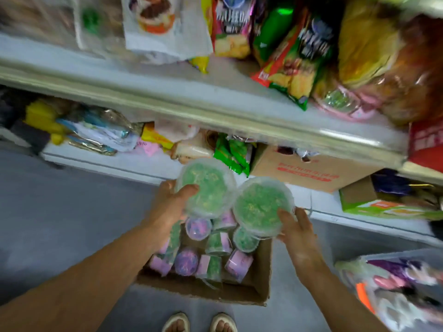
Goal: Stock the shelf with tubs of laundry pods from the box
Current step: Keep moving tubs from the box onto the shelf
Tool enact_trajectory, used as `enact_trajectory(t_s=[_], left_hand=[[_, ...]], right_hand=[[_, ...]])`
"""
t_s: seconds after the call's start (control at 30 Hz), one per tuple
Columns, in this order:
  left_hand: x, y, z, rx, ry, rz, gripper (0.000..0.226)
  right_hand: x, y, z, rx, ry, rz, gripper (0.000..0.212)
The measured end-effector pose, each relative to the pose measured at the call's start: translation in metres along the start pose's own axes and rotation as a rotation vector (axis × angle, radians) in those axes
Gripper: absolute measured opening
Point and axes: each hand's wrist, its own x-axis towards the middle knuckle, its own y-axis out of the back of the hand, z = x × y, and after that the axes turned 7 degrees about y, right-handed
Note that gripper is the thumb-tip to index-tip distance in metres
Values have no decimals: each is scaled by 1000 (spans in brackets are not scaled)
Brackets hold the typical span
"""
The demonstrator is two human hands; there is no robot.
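My left hand [172,204] grips a clear tub of green laundry pods [207,186], thumb across its lid. My right hand [297,227] grips a second green tub [260,206] from its right side. Both tubs are lifted above the open cardboard box [260,279] on the floor, side by side and touching. Inside the box lie several more tubs [211,255], some green, some purple and pink, mostly on their sides. The white shelf [215,99] runs across the view above, with a pink-rimmed tub of green pods [342,103] standing on it at the right.
Snack bags [294,65] crowd the upper shelf. The lower shelf [134,164] holds packets and a brown carton [309,171]. A clear bin of goods [402,291] stands at the lower right. My sandalled feet [199,322] are just behind the box on the grey floor.
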Motion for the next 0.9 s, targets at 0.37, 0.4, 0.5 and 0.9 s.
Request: enact_trajectory(t_s=[0.37,0.4,0.5,0.9], left_hand=[[-190,27,218,-68,-202,-149,56],[-204,27,232,-70,-241,-157,51],[-245,24,275,-74,-321,-183,36],[-356,-20,409,7,-505,-349,35]], right_hand=[[-118,123,-238,209,325,116,7],[-127,133,-256,245,353,127,9],[-153,161,-301,329,414,163,10],[-196,269,-428,511,554,271,10]])
